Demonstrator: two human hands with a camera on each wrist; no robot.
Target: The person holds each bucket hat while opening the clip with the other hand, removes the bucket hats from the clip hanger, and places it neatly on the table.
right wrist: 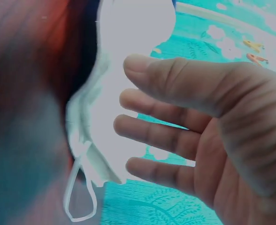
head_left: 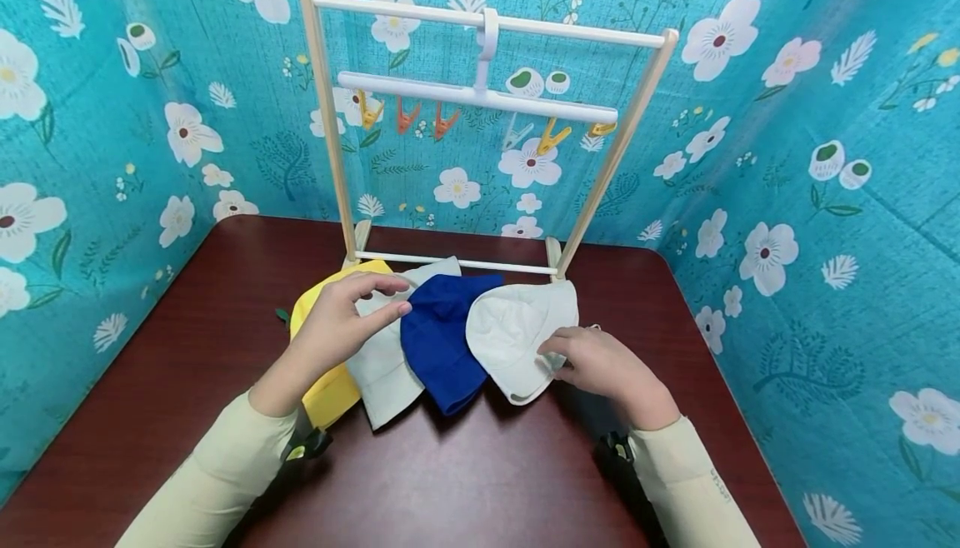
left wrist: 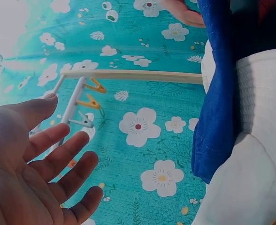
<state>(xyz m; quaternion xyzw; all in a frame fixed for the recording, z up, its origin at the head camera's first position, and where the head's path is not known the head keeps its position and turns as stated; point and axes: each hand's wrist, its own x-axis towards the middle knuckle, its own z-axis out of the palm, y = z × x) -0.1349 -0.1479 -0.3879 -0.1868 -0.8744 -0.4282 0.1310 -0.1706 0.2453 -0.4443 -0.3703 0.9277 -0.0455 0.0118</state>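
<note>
Four cloth hats overlap in a row on the table: a yellow hat (head_left: 330, 394), a pale grey hat (head_left: 386, 373), a blue hat (head_left: 446, 327) and a white hat (head_left: 510, 331). My left hand (head_left: 337, 323) hovers over the yellow and grey hats, thumb and fingers apart, holding nothing. At the white hat's right edge is my right hand (head_left: 600, 361), its fingertips overlapping the brim in the head view. In the right wrist view its thumb and fingers (right wrist: 152, 126) are spread beside the white fabric, where a thin cord loop (right wrist: 66, 197) hangs.
Behind the hats stands a wooden rack (head_left: 324, 115). From its top bar hangs a white hanger (head_left: 420, 86) with several coloured clips (head_left: 444, 122). Flowered teal cloth (head_left: 825, 281) encloses the dark red table (head_left: 450, 481) at the back and sides.
</note>
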